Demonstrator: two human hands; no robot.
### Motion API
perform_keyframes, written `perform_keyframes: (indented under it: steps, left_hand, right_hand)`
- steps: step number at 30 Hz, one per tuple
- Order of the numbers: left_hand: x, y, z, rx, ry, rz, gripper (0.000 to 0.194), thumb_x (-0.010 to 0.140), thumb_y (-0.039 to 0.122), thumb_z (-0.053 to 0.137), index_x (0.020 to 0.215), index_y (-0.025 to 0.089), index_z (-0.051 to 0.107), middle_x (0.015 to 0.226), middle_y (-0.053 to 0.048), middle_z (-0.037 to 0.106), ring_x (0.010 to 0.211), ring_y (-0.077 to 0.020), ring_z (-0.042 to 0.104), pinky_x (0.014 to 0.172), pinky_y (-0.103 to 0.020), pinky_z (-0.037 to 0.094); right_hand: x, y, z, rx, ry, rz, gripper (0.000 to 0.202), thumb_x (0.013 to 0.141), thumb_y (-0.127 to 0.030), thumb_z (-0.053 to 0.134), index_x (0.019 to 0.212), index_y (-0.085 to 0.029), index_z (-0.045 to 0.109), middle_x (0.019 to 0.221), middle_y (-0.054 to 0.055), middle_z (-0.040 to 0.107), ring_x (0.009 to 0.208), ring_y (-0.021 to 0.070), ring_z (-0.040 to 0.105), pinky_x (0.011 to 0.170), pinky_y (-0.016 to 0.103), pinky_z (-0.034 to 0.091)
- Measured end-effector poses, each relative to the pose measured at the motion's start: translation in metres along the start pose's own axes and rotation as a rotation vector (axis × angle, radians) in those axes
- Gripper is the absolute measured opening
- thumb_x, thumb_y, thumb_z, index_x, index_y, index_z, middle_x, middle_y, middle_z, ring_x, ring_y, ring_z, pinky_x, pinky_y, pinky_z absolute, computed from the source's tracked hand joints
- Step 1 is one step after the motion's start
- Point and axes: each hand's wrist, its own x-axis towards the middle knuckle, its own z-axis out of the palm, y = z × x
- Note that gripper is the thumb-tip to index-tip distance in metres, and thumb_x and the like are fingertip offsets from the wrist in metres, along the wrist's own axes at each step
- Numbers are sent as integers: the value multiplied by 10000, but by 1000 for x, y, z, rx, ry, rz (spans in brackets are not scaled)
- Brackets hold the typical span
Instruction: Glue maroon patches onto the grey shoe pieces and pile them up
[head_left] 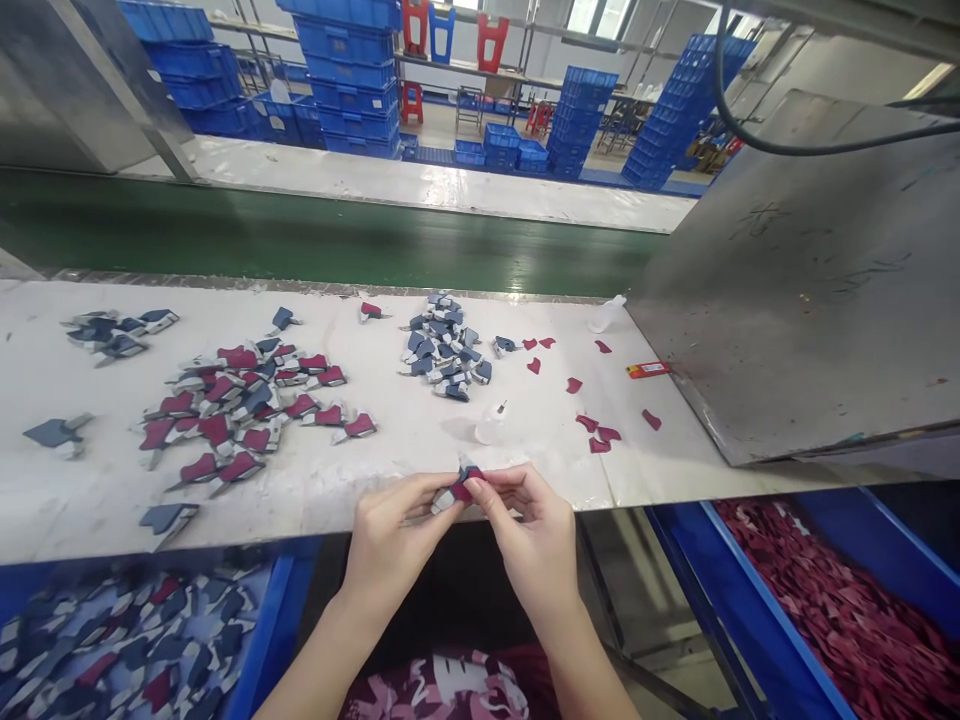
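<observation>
Between both hands, at the table's near edge, is a small plastic part [466,482] in grey, dark blue and dark red. My left hand [397,525] pinches its grey end from the left. On the other side my right hand [531,520] has thumb and fingers pressed against its red face. Just beyond them stands a small clear bottle with a thin tip [491,425]. A heap of blue-and-grey parts [442,345] lies farther back. Loose dark-red flat pieces [598,432] are scattered to the right. To the left is a pile of red-faced parts [225,405].
Below the table, a blue bin [281,600] of mixed parts stands left and a blue bin [780,610] of red pieces right. A metal panel [817,290] bounds the right side. A green conveyor belt [337,235] runs behind the white table [300,500].
</observation>
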Motion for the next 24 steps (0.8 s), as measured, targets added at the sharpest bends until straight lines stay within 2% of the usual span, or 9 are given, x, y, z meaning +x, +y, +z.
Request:
perform_keyframes:
  steps: [7, 14, 18, 20, 22, 24]
  left_hand:
    - [-4, 4, -2, -213, -92, -151, 251, 782, 223, 744, 1031, 235, 774, 1024, -31, 778, 864, -186, 761, 764, -232, 637]
    - [-2, 5, 2, -322, -19, -200, 153, 795, 227, 745, 937, 246, 802, 965, -21, 785, 882, -186, 758, 809, -237, 633]
    - [-3, 9, 1, -313, -19, -185, 159, 784, 217, 756, 931, 253, 805, 964, -22, 784, 896, -192, 756, 803, -238, 636]
    - [-3, 12, 0, -296, -21, -170, 161, 783, 216, 755, 930, 255, 807, 957, -26, 783, 891, -195, 756, 791, -238, 640]
    - [-4, 15, 0, -282, -18, -154, 165, 783, 213, 751, 931, 258, 808, 953, -28, 783, 877, -196, 759, 782, -241, 642]
    - [-4, 18, 0, -272, -11, -138, 173, 784, 207, 744, 937, 256, 808, 964, -30, 782, 866, -199, 761, 779, -249, 644]
  right_hand:
    - [-3, 1, -1, -160, 48, -196, 128, 880, -305, 688, 815, -196, 673, 730, -3, 719, 617, 119, 657, 606, 218, 542]
    - [-2, 1, -4, -239, 48, -370, 105, 888, -240, 683, 791, -201, 672, 724, -5, 697, 636, 116, 634, 612, 220, 513]
    - [2, -4, -13, -253, 35, -331, 71, 896, -258, 667, 856, -220, 712, 674, -18, 603, 625, 120, 582, 611, 237, 505]
    - [5, -7, -18, -198, -16, -259, 130, 916, -291, 634, 995, -234, 720, 820, 17, 636, 760, 147, 628, 672, 252, 536]
    - [8, -9, -21, -143, -141, -210, 215, 951, -307, 574, 1117, -248, 696, 1027, 58, 653, 951, 178, 650, 782, 277, 554]
    - [8, -9, -22, -129, -250, -208, 238, 987, -294, 498, 1144, -246, 670, 1093, 66, 644, 1006, 183, 644, 851, 298, 539]
